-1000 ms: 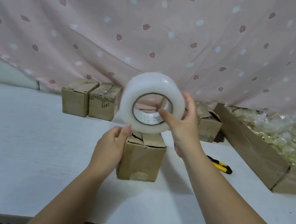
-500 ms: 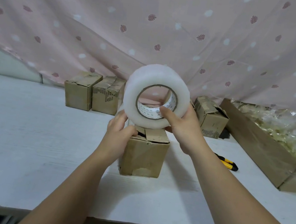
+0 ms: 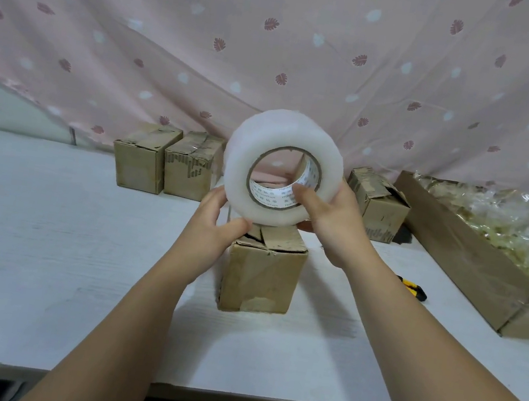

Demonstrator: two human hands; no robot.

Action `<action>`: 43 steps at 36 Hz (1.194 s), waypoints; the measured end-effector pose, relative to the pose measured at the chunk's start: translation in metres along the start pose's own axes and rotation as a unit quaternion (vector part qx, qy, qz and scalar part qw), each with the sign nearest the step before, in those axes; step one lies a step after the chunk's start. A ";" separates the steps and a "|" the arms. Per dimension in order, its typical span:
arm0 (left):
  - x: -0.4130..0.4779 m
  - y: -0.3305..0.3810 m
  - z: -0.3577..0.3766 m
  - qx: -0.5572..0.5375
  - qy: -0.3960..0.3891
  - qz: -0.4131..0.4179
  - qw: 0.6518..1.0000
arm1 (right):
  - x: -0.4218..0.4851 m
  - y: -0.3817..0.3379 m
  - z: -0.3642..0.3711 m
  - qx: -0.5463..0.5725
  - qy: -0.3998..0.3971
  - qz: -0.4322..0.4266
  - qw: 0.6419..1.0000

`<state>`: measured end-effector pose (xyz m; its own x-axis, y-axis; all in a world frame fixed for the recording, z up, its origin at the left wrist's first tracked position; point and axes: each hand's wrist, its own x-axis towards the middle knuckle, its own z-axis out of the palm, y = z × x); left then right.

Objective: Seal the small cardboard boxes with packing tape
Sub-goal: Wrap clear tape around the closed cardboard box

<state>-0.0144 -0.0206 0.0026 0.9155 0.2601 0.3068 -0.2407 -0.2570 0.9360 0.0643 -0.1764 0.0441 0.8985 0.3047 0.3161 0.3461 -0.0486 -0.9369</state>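
Observation:
A big roll of clear packing tape is held upright just above a small cardboard box that stands in the middle of the white table. My right hand grips the roll, thumb hooked into its core. My left hand pinches at the roll's lower left edge, right over the box's loosely closed top flaps. Two more small boxes stand at the back left and another at the back right.
A yellow and black utility knife lies on the table right of my right forearm. A long cardboard tray with clear plastic bags fills the right side. A pink patterned curtain hangs behind the table.
The roll has come slightly lower toward the box. My left hand moved up from below the roll and now pinches at its lower left edge.

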 end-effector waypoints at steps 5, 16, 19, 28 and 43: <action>0.005 0.000 -0.007 0.052 -0.012 0.017 0.998 | 0.005 -0.001 -0.004 0.033 0.039 0.003 0.999; 0.009 -0.003 0.004 0.103 0.037 0.044 0.993 | 0.002 0.007 -0.039 0.064 0.153 0.027 0.986; 0.007 -0.002 0.003 0.098 0.035 0.033 0.994 | 0.001 0.004 -0.035 0.042 0.172 0.012 0.984; 0.001 0.003 -0.002 0.115 0.032 0.019 0.993 | -0.017 0.042 -0.064 -0.012 0.258 0.068 0.964; -0.002 0.021 0.004 0.084 0.026 -0.034 0.996 | -0.036 0.075 -0.056 -0.070 0.254 0.063 0.963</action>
<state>-0.0201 -0.0304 0.0206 0.9087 0.3296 0.2562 -0.1171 -0.3880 0.9142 0.0729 -0.2447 -0.0291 0.9394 -0.2142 0.2675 0.2274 -0.1942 -0.9542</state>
